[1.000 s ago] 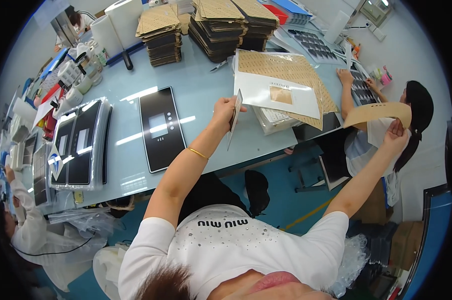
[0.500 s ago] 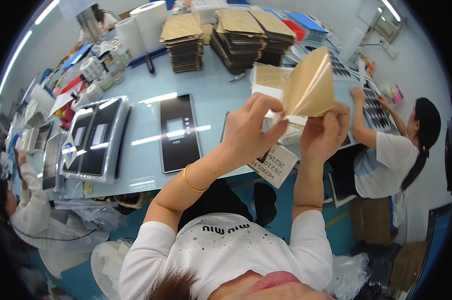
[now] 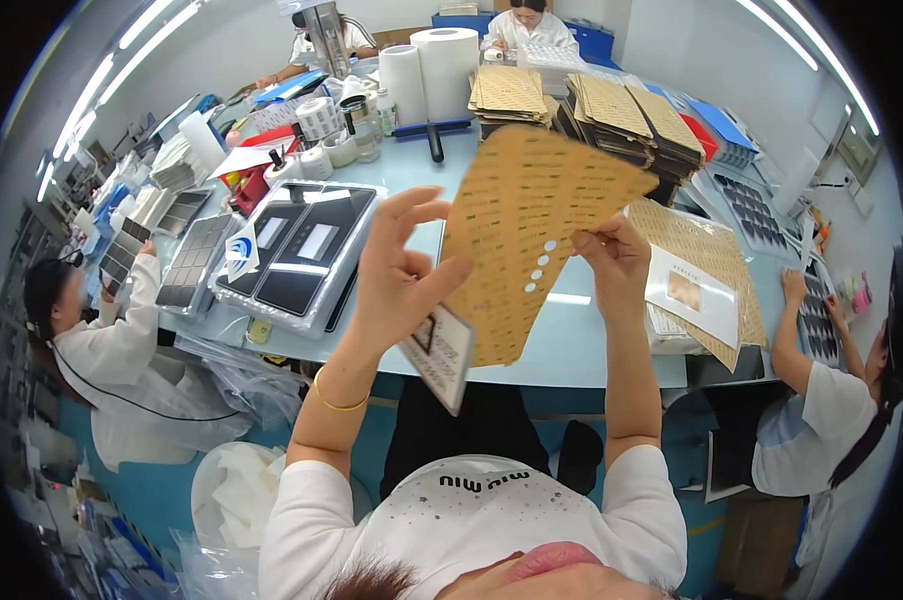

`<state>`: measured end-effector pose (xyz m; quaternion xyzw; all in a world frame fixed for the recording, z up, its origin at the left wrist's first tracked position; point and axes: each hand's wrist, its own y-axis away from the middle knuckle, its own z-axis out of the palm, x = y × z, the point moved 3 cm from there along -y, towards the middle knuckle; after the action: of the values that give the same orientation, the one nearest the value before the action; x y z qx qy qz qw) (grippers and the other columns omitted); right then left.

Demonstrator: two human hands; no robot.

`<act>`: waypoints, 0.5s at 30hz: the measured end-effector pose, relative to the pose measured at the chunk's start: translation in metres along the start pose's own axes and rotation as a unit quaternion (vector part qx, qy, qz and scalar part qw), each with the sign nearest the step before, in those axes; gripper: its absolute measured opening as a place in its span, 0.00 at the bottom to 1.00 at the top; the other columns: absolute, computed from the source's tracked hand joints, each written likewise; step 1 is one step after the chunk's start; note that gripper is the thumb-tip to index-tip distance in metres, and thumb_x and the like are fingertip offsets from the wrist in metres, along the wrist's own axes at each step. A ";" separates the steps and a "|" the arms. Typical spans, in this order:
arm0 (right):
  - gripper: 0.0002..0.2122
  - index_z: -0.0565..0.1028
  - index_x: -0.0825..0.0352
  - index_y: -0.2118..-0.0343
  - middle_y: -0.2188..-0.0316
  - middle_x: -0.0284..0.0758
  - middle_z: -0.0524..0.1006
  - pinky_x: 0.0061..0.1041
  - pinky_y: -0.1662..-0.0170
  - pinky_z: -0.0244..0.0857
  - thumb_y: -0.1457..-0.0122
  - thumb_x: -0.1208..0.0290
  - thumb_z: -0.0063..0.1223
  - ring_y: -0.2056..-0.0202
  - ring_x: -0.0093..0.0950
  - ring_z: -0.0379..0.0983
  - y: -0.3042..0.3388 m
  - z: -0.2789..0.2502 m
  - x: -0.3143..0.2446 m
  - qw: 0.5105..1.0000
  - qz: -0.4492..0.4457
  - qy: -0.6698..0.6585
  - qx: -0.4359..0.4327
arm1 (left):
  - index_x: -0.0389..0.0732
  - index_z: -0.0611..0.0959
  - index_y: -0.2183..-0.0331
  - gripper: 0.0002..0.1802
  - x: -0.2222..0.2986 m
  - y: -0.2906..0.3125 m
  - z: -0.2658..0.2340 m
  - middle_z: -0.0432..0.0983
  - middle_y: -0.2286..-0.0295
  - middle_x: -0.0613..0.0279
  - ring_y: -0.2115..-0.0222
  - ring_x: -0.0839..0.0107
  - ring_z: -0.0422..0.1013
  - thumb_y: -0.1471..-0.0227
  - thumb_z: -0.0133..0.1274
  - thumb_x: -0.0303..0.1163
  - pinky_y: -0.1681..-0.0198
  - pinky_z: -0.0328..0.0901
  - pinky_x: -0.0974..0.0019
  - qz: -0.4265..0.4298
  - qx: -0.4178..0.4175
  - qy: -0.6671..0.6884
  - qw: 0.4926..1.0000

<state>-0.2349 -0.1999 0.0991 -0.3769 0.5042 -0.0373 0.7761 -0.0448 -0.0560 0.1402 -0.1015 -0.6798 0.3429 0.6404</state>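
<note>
Mid-frame, your right hand (image 3: 616,252) pinches the tan sheet (image 3: 516,230) — avoid creasing it. Your left hand (image 3: 401,285), partly spread, holds a white card (image 3: 446,362).

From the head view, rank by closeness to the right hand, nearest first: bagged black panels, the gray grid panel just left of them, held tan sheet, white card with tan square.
1. Tan sheet: pinched in the right hand.
2. White card: to the hand's right.
3. Bagged black panels: to its left.
4. Gray grid panel: farther left.
</note>
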 end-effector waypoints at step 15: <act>0.39 0.49 0.53 0.36 0.71 0.32 0.73 0.19 0.73 0.68 0.49 0.83 0.55 0.74 0.19 0.72 0.014 0.011 0.096 0.936 0.275 0.173 -0.136 | 0.32 0.63 0.50 0.31 -0.115 0.078 -0.041 0.71 0.79 0.59 0.90 0.80 0.61 0.58 0.54 0.23 0.89 0.53 0.77 -0.401 0.047 0.167 0.900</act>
<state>-0.1838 -0.2258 0.0206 -0.3127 0.7150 0.1819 0.5982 -0.0111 -0.0508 -0.0004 0.1543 -0.5292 0.0673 0.8316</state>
